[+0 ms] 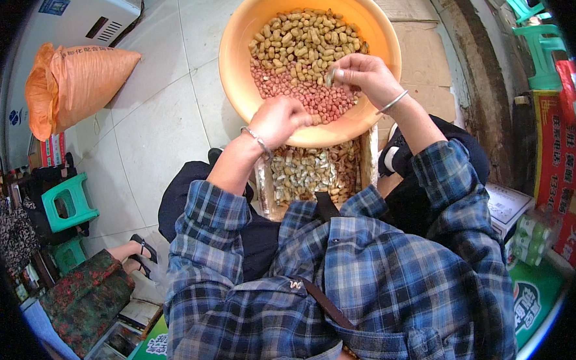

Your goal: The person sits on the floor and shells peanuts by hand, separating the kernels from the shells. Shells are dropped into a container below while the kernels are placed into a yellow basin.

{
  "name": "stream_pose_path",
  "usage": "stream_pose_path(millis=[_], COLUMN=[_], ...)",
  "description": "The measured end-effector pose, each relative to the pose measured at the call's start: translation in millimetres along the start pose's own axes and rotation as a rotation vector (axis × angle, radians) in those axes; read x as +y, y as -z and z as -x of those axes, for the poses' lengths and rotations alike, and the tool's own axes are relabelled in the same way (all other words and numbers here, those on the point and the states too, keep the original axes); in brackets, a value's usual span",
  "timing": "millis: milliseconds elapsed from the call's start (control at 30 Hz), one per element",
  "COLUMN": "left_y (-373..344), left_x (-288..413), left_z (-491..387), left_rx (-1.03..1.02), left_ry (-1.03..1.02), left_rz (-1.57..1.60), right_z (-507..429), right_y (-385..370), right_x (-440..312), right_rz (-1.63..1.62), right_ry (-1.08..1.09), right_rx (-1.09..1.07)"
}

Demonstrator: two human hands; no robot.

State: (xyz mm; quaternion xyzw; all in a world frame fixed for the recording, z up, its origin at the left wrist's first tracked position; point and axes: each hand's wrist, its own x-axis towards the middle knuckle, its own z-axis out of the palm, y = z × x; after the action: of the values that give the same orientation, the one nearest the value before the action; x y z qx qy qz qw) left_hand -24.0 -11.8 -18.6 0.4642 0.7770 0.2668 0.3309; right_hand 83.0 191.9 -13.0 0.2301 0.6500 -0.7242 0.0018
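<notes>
A wide orange plastic basin (236, 70) holds unshelled peanuts (310, 37) at its far side and shelled pink peanut kernels (325, 102) nearer to me. My right hand (368, 75), with a metal bangle at the wrist, pinches a small, pale greenish object (331, 77) between thumb and fingertips above the basin; its exact kind is unclear. My left hand (280, 119), also with a bangle, is over the basin's near rim, its fingers curled and blurred; whether they hold anything is hidden. Below the basin, a worn wooden box (369, 161) contains broken peanut shells (302, 174).
An orange woven sack (85, 85) lies on the tiled floor beside a white appliance (79, 20). Green plastic stools (69, 202) stand at left. Another person's sandalled feet (144, 248) show at lower left. Flattened cardboard (423, 65) lies right of the basin.
</notes>
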Motion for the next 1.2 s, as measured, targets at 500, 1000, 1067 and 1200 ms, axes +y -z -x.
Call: stream_pose_path(millis=[500,1000,1067,1200], left_y=[9,-25,-29,-31], left_x=[7,2,12,24], left_z=[20,3,2,1], left_rx=[0.171,0.328,0.36,0.335], left_ry=[0.064,0.16,0.211,0.072], left_rz=[-0.02,0.277,0.341,0.258], right_z=[-68,-42,-22,12], right_y=[-32,-18,-27,-40], right_x=[80,50,25,5], right_rz=[1.165,0.389,-0.002,-0.15], right_ry=[-0.102,-0.14,-0.239,-0.324], right_rx=[0.274,0.129,0.029,-0.079])
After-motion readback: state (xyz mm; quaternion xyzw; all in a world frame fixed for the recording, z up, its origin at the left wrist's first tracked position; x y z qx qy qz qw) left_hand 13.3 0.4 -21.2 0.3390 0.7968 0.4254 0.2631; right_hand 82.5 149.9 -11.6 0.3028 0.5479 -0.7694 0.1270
